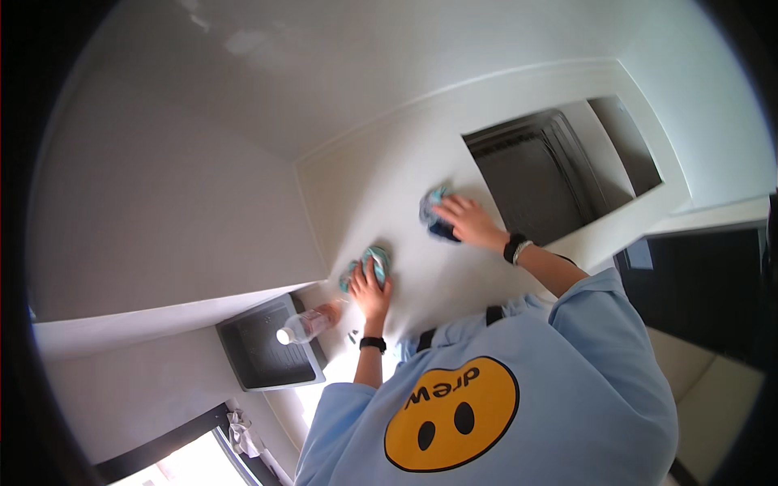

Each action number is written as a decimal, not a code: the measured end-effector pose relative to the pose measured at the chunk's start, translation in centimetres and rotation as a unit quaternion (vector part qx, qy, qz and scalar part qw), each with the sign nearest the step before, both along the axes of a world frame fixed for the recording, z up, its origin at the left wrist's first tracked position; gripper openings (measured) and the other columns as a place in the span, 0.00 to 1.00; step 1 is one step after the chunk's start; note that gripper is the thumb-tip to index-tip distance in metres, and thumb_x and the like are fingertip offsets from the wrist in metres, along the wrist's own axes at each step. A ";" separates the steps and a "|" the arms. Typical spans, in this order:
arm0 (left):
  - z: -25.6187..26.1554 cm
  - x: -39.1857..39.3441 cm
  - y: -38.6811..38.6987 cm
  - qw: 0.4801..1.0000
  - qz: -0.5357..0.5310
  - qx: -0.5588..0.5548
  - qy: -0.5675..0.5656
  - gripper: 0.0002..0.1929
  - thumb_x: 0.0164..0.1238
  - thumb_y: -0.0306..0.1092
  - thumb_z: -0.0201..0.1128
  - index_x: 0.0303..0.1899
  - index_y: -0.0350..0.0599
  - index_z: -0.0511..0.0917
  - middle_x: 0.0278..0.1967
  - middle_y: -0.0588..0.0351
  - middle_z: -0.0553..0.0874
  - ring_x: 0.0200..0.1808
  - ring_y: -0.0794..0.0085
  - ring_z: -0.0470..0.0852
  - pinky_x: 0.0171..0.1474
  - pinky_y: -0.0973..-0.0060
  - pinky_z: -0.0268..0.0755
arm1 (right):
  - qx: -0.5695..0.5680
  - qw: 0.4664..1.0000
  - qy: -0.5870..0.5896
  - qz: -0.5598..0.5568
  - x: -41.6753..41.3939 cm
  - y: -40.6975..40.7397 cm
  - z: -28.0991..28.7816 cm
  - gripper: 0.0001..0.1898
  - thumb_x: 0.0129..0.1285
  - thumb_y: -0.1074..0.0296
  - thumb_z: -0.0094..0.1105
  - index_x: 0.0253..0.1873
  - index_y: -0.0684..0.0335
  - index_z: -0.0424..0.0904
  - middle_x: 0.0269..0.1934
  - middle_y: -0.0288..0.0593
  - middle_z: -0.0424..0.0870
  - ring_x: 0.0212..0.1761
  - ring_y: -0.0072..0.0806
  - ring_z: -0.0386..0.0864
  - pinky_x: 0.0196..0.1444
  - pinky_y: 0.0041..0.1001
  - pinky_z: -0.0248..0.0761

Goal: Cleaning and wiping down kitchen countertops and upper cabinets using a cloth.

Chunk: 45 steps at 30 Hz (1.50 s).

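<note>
My left hand [369,299] rests on a teal patterned cloth [379,260], pressing it to the pale countertop [340,206] near the wall corner. Farther right, my right hand [474,223] lies over a bunched grey, teal and dark blue cloth [429,209], fingers spread across it. Both palms face down, so the undersides of the cloths are hidden. Left of my left hand stands a clear plastic bottle [311,324] with a white cap and a pinkish lower part. Small dark bits [353,336] lie on the counter by my left wrist.
A rectangular opening [535,176] in the counter, with a dark metal interior, lies just beyond my right hand. A grey sink basin [267,349] is at the left, behind the bottle. Walls border the counter. A dark glossy panel [693,285] is at the right, and a crumpled cloth [244,434] hangs by the window.
</note>
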<state>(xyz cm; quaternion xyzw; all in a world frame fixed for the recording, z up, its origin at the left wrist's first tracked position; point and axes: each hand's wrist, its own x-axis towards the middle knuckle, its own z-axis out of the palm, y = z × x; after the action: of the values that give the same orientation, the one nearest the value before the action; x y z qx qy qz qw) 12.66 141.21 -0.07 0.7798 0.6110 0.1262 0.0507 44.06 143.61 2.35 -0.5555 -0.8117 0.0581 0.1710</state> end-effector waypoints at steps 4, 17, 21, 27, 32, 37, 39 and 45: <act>-0.6 1.1 0.3 1.000 0.004 0.022 -0.008 0.31 0.54 0.43 0.59 0.63 0.56 0.63 0.61 0.50 0.67 0.63 0.54 0.62 0.62 0.53 0.52 | -0.063 0.993 -0.013 0.101 0.0 -11.3 1.2 0.36 0.45 0.68 0.62 0.64 0.49 0.61 0.62 0.40 0.63 0.65 0.35 0.59 0.56 0.38 0.61; 2.8 11.8 -3.2 0.893 -0.397 -0.170 -0.129 0.29 0.50 0.33 0.62 0.59 0.52 0.69 0.60 0.50 0.68 0.61 0.57 0.66 0.61 0.60 0.58 | -0.056 0.997 0.036 -0.032 3.7 -17.1 2.4 0.30 0.44 0.75 0.59 0.57 0.50 0.68 0.57 0.38 0.69 0.62 0.32 0.63 0.55 0.33 0.61; 2.2 6.5 0.0 0.936 -0.315 -0.089 -0.128 0.26 0.49 0.29 0.62 0.55 0.47 0.73 0.55 0.45 0.74 0.56 0.53 0.72 0.59 0.61 0.62 | -0.048 0.997 0.037 -0.051 3.3 -17.3 1.7 0.28 0.45 0.75 0.59 0.56 0.50 0.68 0.56 0.37 0.70 0.61 0.32 0.64 0.54 0.33 0.61; 0.1 -1.0 5.4 0.984 -0.063 -0.039 -0.160 0.27 0.48 0.32 0.64 0.56 0.50 0.73 0.56 0.49 0.72 0.57 0.53 0.70 0.59 0.61 0.61 | -0.014 0.994 0.041 -0.104 2.3 -17.3 0.9 0.26 0.47 0.75 0.56 0.55 0.50 0.69 0.55 0.37 0.70 0.60 0.33 0.65 0.53 0.35 0.60; -1.2 4.9 3.8 0.996 0.067 0.026 -0.052 0.27 0.45 0.35 0.63 0.54 0.53 0.73 0.56 0.51 0.72 0.57 0.56 0.69 0.57 0.58 0.61 | -0.020 0.993 0.043 -0.109 2.0 -16.9 1.1 0.26 0.48 0.76 0.55 0.55 0.50 0.69 0.55 0.38 0.70 0.60 0.33 0.64 0.54 0.37 0.59; 1.0 12.1 -2.1 0.924 -0.350 -0.101 -0.118 0.28 0.43 0.29 0.63 0.53 0.55 0.72 0.55 0.54 0.71 0.58 0.58 0.67 0.59 0.59 0.58 | -0.012 0.993 0.046 -0.106 1.9 -17.2 0.2 0.25 0.48 0.76 0.55 0.55 0.50 0.69 0.55 0.38 0.70 0.60 0.33 0.64 0.54 0.37 0.60; 3.3 13.0 -4.6 0.912 -0.363 -0.143 -0.127 0.29 0.44 0.29 0.62 0.55 0.55 0.72 0.57 0.52 0.70 0.60 0.58 0.66 0.61 0.60 0.57 | -0.005 0.993 0.046 -0.113 2.3 -17.0 0.0 0.25 0.48 0.76 0.55 0.55 0.51 0.69 0.55 0.38 0.70 0.60 0.33 0.64 0.54 0.37 0.60; 3.4 5.2 -0.1 0.925 -0.314 -0.122 -0.174 0.27 0.44 0.31 0.66 0.52 0.51 0.75 0.54 0.47 0.75 0.54 0.55 0.73 0.57 0.63 0.65 | -0.034 0.995 0.053 -0.084 2.4 -16.6 1.1 0.29 0.45 0.77 0.56 0.56 0.51 0.68 0.55 0.39 0.69 0.61 0.36 0.64 0.55 0.38 0.60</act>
<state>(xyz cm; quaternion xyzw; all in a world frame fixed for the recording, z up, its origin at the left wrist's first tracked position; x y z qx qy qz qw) 17.84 141.16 3.34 0.8853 0.3272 0.1617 0.2881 46.43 127.05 3.43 -0.6230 -0.7498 0.1003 0.1987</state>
